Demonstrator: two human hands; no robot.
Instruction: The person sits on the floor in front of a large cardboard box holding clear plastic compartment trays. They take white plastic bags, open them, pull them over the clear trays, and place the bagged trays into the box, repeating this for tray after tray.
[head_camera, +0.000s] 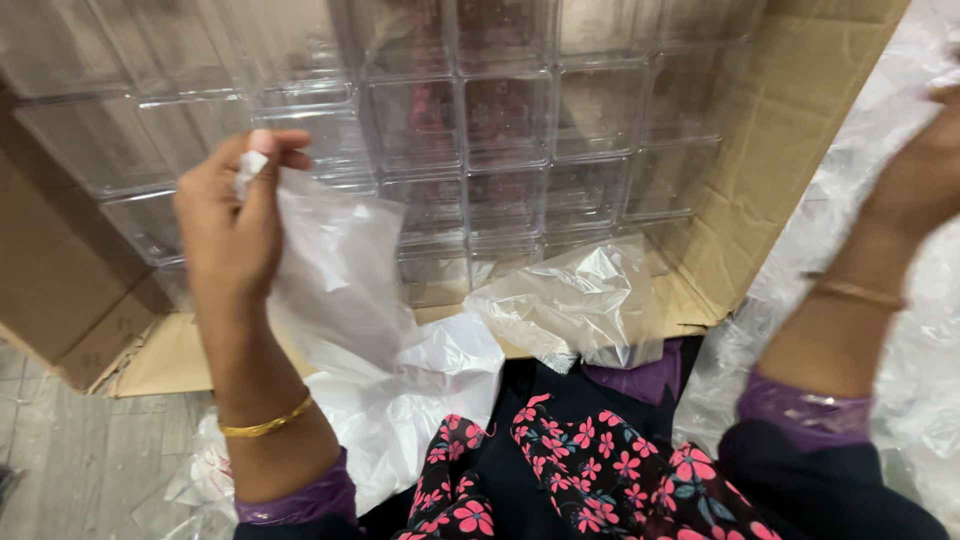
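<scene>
- The left hand (232, 225) is raised in the left half of the frame, its fingers and thumb pinched shut on the top edge of a thin white plastic bag (345, 290).
- The bag hangs down from that pinch, crumpled and translucent, and spreads toward the lower centre of the frame, where it lies over the person's lap.
- A gold bangle (265, 425) sits on the left wrist, just above a purple cuff.
- The right hand (935, 165) is at the far right edge of the frame, raised and partly cut off; whether its fingers are closed on anything cannot be told from this view.
- A thin bracelet (858, 292) circles the right wrist, with a purple cuff lower on the forearm.
- Behind both hands, filling the upper centre, an open cardboard box (770, 200) lies on its side, packed with rows of clear plastic containers (505, 130) stacked edge to edge.
- A second, clear plastic bag (580, 300) lies crumpled at the mouth of the box, in the centre of the frame, apart from both hands.
- More clear plastic sheeting (900, 400) lies along the right side of the frame.
- Dark cloth with a pink flower print (600, 475) shows at the bottom centre.
- A grey floor (80, 460) shows at the lower left.
</scene>
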